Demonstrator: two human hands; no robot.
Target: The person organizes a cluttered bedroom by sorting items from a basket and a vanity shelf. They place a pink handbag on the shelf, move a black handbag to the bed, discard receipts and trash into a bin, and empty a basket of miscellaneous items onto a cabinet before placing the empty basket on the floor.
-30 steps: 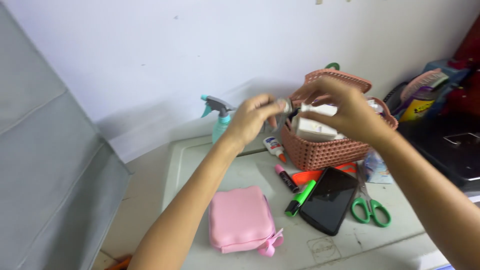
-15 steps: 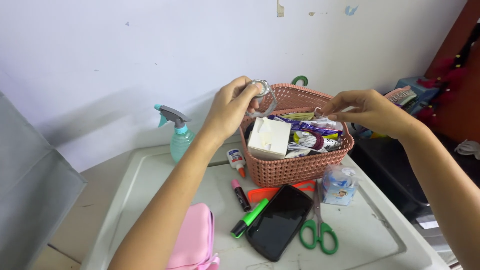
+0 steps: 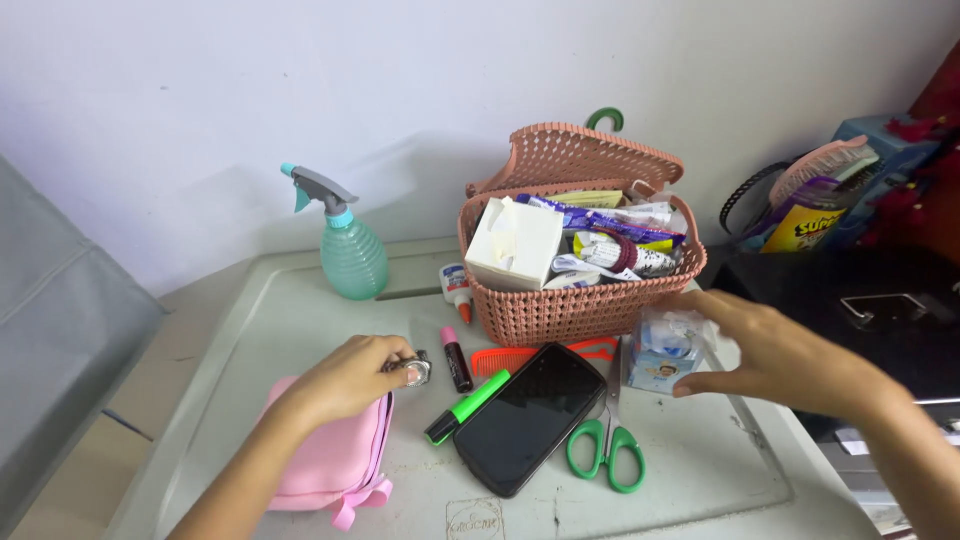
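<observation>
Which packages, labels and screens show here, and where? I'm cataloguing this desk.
Black smartphone: dark screen, flat between green highlighter and green scissors.
Small pale-blue tissue pack: beside pink basket, at the right hand.
White box: upright in basket.
White glue bottle: blue label, orange cap, left of basket.

My white plastic tabletop, crowded with small things.

On it I see a teal spray bottle at the back, a glue bottle beside the pink woven basket, and a pink zip pouch at the front left. In front of the basket lie 1 pink marker, 1 green highlighter, an orange comb partly under a black phone, green-handled scissors, and a small tissue pack.
</observation>
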